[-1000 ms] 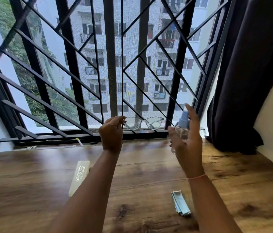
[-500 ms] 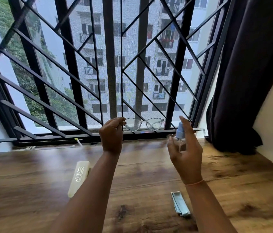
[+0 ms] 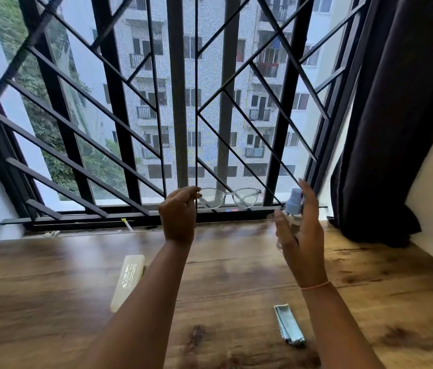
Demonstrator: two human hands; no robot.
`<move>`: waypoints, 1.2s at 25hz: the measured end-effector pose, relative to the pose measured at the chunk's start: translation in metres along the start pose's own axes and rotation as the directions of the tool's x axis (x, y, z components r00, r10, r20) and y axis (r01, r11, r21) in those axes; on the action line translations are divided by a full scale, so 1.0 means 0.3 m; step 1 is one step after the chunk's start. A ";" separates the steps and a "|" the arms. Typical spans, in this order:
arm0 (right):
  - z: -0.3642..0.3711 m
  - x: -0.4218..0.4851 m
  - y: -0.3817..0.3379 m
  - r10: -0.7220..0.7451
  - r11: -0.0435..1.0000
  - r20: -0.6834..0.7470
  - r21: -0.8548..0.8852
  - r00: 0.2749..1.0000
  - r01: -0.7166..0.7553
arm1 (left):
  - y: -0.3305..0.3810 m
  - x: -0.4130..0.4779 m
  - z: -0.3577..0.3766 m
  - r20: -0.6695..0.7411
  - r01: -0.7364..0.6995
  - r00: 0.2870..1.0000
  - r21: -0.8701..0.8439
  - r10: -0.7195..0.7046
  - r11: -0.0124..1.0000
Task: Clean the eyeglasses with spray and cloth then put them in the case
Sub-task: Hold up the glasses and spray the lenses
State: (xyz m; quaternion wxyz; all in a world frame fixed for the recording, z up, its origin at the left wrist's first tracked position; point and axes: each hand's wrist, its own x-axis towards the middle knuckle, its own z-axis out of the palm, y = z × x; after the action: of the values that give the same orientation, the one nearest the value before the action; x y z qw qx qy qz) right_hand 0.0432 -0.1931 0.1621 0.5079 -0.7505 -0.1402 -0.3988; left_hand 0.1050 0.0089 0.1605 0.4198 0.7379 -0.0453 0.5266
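Pinching one end of the clear-framed eyeglasses (image 3: 230,198) between thumb and curled fingertips, the left hand (image 3: 179,214) holds them raised in front of the black window grille (image 3: 119,123), lenses side by side and level. The exact spot it grips is hidden behind the knuckles, and any temple arm on that side cannot be made out. Far left on the brown wooden table (image 3: 37,294) lies the long cream-coloured glasses case (image 3: 128,282), lid down, its right edge covered by the left forearm. Dark print runs along its length, too blurred to read. The left forearm rises from the bottom edge, wrist bent slightly, back of the hand toward the camera. The glasses hang just right of that hand, well above the tabletop and apart from the case. Fine droplets or specks seem to sit on the left lens, though that is hard to tell against the mesh behind it. Further right, the right hand (image 3: 300,235) grasps a small clear spray bottle with a pale blue top (image 3: 294,206), thumb on the near side, fingers stretched upward beside the nozzle. Most of the bottle's body is hidden by the palm, and no label shows. A thin pink band (image 3: 315,286) circles that wrist. Below it a folded light blue cloth (image 3: 288,327) lies flat on the table. A dark curtain (image 3: 401,123) hangs at the right, cut off by the top edge.
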 end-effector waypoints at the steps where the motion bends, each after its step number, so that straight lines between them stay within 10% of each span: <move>1: -0.008 0.007 0.040 0.051 0.999 0.029 -0.018 0.998 -0.051 | -0.002 0.000 -0.001 0.002 0.002 1.000 -0.001 -0.002 1.000; 12: -0.043 -0.129 0.406 0.509 0.855 0.081 -0.156 0.857 -0.494 | -0.028 -0.016 0.005 0.003 0.005 1.000 0.008 -0.005 1.000; 30: -0.052 -0.218 0.496 0.640 0.745 0.067 -0.297 0.766 -0.597 | -0.055 -0.037 -0.006 0.024 0.042 0.999 0.027 -0.042 0.999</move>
State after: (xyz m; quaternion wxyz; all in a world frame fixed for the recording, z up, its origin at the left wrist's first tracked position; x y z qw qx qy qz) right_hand 0.0855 -0.2602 0.0194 0.4961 -0.8438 0.1288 -0.1587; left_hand 0.1072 0.0164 0.1421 0.4203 0.7506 -0.0280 0.5091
